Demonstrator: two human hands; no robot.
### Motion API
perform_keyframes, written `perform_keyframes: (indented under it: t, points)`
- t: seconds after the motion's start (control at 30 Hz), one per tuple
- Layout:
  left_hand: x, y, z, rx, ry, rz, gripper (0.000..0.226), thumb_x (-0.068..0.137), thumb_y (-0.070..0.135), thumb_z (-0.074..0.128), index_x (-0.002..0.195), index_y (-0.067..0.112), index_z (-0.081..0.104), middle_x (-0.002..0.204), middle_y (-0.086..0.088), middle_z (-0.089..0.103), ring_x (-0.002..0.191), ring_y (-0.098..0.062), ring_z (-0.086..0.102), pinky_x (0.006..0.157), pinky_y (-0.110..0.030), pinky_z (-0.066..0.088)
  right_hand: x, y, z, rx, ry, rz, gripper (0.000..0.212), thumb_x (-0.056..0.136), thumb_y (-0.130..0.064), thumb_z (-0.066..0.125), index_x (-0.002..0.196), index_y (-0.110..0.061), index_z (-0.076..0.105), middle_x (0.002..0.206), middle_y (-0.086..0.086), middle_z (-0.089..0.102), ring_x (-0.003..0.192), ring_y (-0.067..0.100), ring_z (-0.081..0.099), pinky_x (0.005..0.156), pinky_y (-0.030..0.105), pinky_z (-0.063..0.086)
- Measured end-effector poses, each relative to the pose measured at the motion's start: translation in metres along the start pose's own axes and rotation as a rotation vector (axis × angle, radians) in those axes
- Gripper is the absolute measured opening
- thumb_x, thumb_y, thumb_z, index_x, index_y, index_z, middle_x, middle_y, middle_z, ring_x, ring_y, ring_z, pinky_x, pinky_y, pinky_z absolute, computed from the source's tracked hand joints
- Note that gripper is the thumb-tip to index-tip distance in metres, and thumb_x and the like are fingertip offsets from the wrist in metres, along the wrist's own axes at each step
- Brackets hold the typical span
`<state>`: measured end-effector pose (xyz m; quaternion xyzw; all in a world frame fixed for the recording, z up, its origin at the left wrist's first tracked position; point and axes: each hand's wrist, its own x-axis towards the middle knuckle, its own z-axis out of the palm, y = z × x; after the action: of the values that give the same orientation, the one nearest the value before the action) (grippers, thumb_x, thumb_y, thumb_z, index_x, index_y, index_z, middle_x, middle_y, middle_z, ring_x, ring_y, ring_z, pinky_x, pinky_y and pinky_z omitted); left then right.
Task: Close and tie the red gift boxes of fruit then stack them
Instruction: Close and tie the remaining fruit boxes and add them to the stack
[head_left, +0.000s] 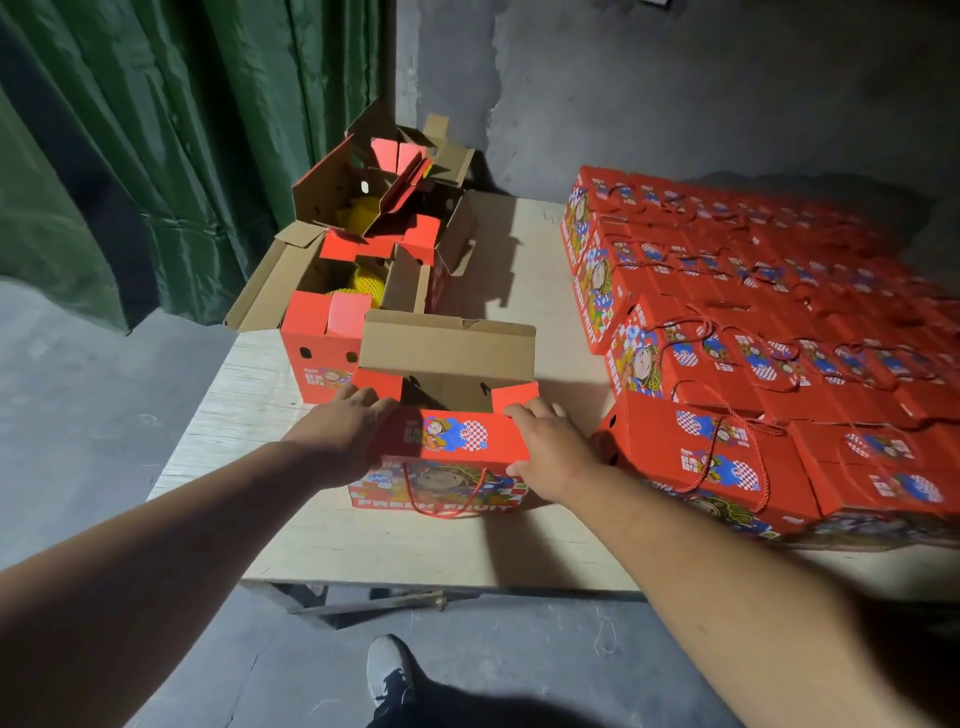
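Note:
A red gift box (452, 470) printed with a cartoon figure and "FRESH FRUIT" stands near the front of the wooden table (249, 395). Its near flap is folded down and its far brown flap (447, 343) stands up. A red cord handle (447, 512) hangs on its front. My left hand (345, 426) presses the box's left top corner, fingers over the left side flap. My right hand (550, 447) presses the right top corner, fingers on the right side flap. Behind it stand three open red boxes (322, 343), with yellow fruit netting (366, 283) showing inside.
Several closed, tied red boxes (727, 447) are stacked in rows over the right half of the table, close to my right hand. A green curtain (156, 130) hangs at the left, a concrete wall at the back. My shoe (389, 670) is on the floor below the table edge.

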<state>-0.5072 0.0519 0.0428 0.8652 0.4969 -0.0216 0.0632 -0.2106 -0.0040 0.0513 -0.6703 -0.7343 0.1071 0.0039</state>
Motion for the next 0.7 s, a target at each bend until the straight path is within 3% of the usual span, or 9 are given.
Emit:
perform_keyframes:
  t: [0.13,0.23,0.3,0.33,0.4,0.47,0.53,0.6,0.7]
  points:
    - [-0.007,-0.001,0.010,-0.077,0.033,-0.008,0.069,0.094,0.041,0.066,0.154,0.028,0.035,0.146,0.000,0.048,0.135,-0.023,0.039,0.096,-0.044,0.053,0.002,0.002,0.004,0.015,-0.011,-0.004,0.076,0.088,-0.036,0.077,0.153,-0.024,0.039,0.145,0.000,0.047,0.133,0.027,0.038,0.110,0.038,0.039]
    - [-0.019,-0.001,0.022,-0.101,-0.008,-0.074,0.074,0.103,0.057,0.042,0.163,0.027,0.011,0.169,0.007,0.015,0.155,-0.015,0.014,0.111,-0.044,0.043,-0.004,0.006,0.014,0.068,-0.017,-0.003,0.073,0.096,-0.037,0.068,0.159,-0.022,0.034,0.160,-0.002,0.039,0.150,0.022,0.022,0.121,0.038,0.029]
    - [-0.025,0.001,0.031,-0.182,-0.004,-0.108,0.073,0.104,0.064,0.026,0.164,0.029,0.004,0.167,0.014,0.002,0.157,-0.010,0.003,0.114,-0.044,0.039,-0.009,0.008,0.022,0.147,-0.006,-0.010,0.071,0.099,-0.039,0.064,0.161,-0.021,0.031,0.166,-0.002,0.028,0.155,0.020,0.012,0.126,0.036,0.017]
    - [-0.025,0.000,0.032,-0.243,0.028,-0.114,0.068,0.105,0.062,0.024,0.163,0.030,0.011,0.167,0.014,0.006,0.156,-0.010,0.006,0.114,-0.043,0.040,-0.010,0.009,0.025,0.197,0.019,-0.015,0.069,0.100,-0.040,0.063,0.160,-0.020,0.034,0.166,-0.002,0.028,0.156,0.020,0.012,0.127,0.034,0.014]
    - [-0.022,-0.006,0.030,-0.312,0.169,-0.074,0.049,0.110,0.041,0.033,0.155,0.025,0.042,0.163,0.004,0.035,0.150,-0.020,0.031,0.108,-0.042,0.047,-0.008,0.012,0.028,0.308,0.101,-0.002,0.056,0.100,-0.036,0.063,0.151,-0.016,0.050,0.160,0.003,0.040,0.152,0.023,0.023,0.126,0.031,0.015]
    - [-0.013,-0.011,0.023,-0.302,0.313,-0.007,0.032,0.101,0.014,0.053,0.128,0.018,0.070,0.136,-0.003,0.065,0.122,-0.028,0.058,0.092,-0.041,0.055,-0.003,0.016,0.026,0.373,0.175,0.032,0.041,0.099,-0.026,0.067,0.137,-0.012,0.066,0.149,0.009,0.054,0.142,0.029,0.040,0.121,0.033,0.026]
    - [-0.001,-0.015,0.016,-0.408,0.388,-0.057,0.018,0.088,0.001,0.068,0.095,0.013,0.079,0.107,-0.004,0.074,0.096,-0.027,0.066,0.080,-0.040,0.057,0.005,0.021,0.021,0.411,0.224,0.112,0.037,0.092,-0.021,0.076,0.125,-0.006,0.070,0.137,0.010,0.056,0.128,0.029,0.051,0.110,0.032,0.037]
    - [0.012,-0.023,0.016,-0.573,0.415,-0.235,0.011,0.079,0.005,0.081,0.086,0.012,0.076,0.101,-0.003,0.069,0.094,-0.023,0.063,0.082,-0.038,0.053,0.017,0.023,0.014,0.468,0.236,0.255,0.054,0.083,-0.020,0.083,0.130,-0.007,0.061,0.135,0.009,0.051,0.125,0.028,0.052,0.105,0.031,0.040]
    - [0.030,-0.033,0.021,-0.962,0.272,-0.478,0.062,0.071,0.009,0.091,0.123,0.014,0.056,0.118,-0.001,0.054,0.106,-0.021,0.054,0.081,-0.038,0.052,0.040,0.020,0.002,0.726,0.058,0.425,0.106,0.078,-0.013,0.088,0.160,-0.013,0.021,0.150,0.007,0.044,0.135,0.026,0.048,0.110,0.038,0.042]
